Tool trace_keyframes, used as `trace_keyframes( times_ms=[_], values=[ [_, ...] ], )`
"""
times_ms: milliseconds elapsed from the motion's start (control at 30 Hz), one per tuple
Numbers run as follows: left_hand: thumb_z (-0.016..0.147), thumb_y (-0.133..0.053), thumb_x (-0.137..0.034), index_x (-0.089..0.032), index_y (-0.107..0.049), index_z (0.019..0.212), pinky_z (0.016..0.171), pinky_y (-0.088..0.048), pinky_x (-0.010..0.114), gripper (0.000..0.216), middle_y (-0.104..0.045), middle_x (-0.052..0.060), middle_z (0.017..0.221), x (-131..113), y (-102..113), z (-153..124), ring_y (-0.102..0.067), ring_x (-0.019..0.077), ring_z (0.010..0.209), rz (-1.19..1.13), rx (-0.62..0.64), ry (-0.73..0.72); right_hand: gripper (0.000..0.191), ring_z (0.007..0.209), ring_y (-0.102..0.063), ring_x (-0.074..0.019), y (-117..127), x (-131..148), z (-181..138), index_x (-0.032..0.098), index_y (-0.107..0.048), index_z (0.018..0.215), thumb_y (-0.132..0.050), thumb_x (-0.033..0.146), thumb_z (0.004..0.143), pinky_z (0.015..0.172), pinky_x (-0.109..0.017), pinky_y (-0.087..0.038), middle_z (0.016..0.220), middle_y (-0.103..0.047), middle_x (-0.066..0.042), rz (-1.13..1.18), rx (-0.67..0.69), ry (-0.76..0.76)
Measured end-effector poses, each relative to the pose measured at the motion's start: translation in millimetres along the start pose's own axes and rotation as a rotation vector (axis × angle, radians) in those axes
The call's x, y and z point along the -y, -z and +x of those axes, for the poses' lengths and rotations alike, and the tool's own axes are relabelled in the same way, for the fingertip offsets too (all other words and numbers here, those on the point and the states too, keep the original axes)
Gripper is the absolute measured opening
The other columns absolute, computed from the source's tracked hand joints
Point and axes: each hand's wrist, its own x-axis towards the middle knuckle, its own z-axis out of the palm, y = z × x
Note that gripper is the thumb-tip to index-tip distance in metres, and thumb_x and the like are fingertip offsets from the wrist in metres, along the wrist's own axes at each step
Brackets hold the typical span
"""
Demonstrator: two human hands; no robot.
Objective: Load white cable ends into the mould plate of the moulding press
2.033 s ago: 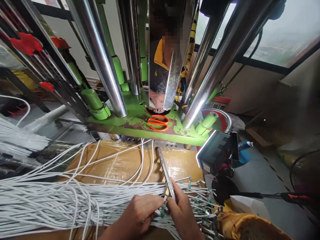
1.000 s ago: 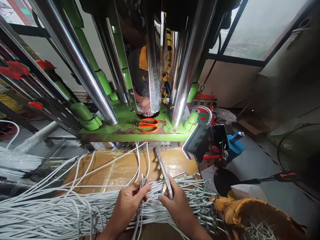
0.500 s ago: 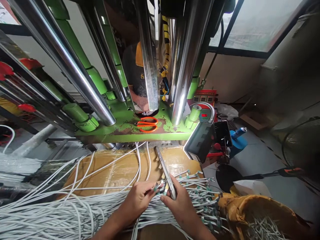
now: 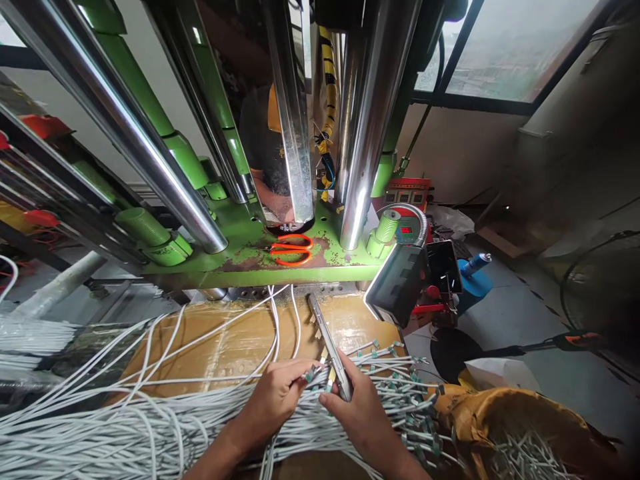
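Note:
My left hand point(image 4: 273, 403) pinches the green-tipped ends of a few white cables point(image 4: 313, 375) and holds them against a long metal strip point(image 4: 327, 343). My right hand point(image 4: 357, 413) grips the near end of that strip, which lies slanted over a tape-covered cardboard surface point(image 4: 235, 340). Both hands rest on a thick bundle of white cables point(image 4: 125, 427) running left to right, their green-tipped ends point(image 4: 400, 387) fanned out to the right.
A green press base point(image 4: 250, 257) with chrome columns point(image 4: 150, 153) rises just beyond; orange scissors point(image 4: 290, 250) lie on it. A black lamp box point(image 4: 397, 283) stands to the right. A yellow bag point(image 4: 505, 433) of small parts sits at lower right.
My left hand lifted a few cable ends out of the bundle, then carried them right to the strip. The view has tilted up slightly. My right hand stayed on the strip.

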Motion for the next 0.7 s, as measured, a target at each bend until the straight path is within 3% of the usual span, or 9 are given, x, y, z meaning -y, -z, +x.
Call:
trace_keyframes(
  times_ms=[200,367,500,600,700],
  values=[
    [0.084,-0.043,-0.006,-0.019,-0.072,0.102,0.080,-0.051,0.021,0.037,-0.074,0.005,0.096,0,-2,1,-0.068,0.0158,0.089,-0.034,-0.011,0.019,0.051,0.068,-0.042,-0.0121,0,4,-2,0.018,-0.056,0.120,-0.059,0.018,0.068,0.069,-0.027,-0.038,0.073,-0.050,0.006,0.015,0.016,0.007],
    [0.092,-0.050,-0.031,-0.016,-0.070,0.088,0.070,-0.048,0.024,0.026,-0.069,0.004,0.078,1,-7,5,-0.063,0.0164,0.073,-0.092,-0.017,0.222,0.038,0.066,-0.041,-0.0116,0,8,-3,0.018,-0.059,0.108,-0.058,0.019,0.070,0.067,-0.027,-0.036,0.070,-0.048,0.006,-0.028,0.017,0.078],
    [0.089,-0.055,-0.049,-0.016,-0.063,0.106,0.078,-0.050,0.027,0.038,-0.068,0.005,0.092,5,-6,5,-0.063,0.0191,0.083,-0.377,-0.190,0.484,0.037,0.065,-0.040,-0.0114,0,7,0,0.019,-0.060,0.104,-0.060,0.019,0.068,0.066,-0.027,-0.035,0.068,-0.048,0.007,-0.026,-0.005,0.054],
    [0.089,-0.053,-0.053,-0.015,-0.062,0.109,0.080,-0.049,0.026,0.045,-0.063,0.005,0.091,8,-1,1,-0.060,0.0172,0.085,-0.570,-0.281,0.521,0.041,0.065,-0.039,-0.0110,0,5,2,0.019,-0.059,0.108,-0.060,0.018,0.068,0.067,-0.027,-0.035,0.070,-0.048,0.007,0.006,0.003,0.065],
    [0.084,-0.063,-0.050,-0.014,-0.060,0.107,0.081,-0.047,0.023,0.043,-0.060,0.002,0.086,3,6,-3,-0.056,0.0136,0.082,-0.801,-0.349,0.550,0.044,0.065,-0.039,-0.0112,0,3,2,0.019,-0.058,0.112,-0.060,0.019,0.068,0.066,-0.027,-0.035,0.070,-0.047,0.007,0.006,0.007,0.058]
  ],
)
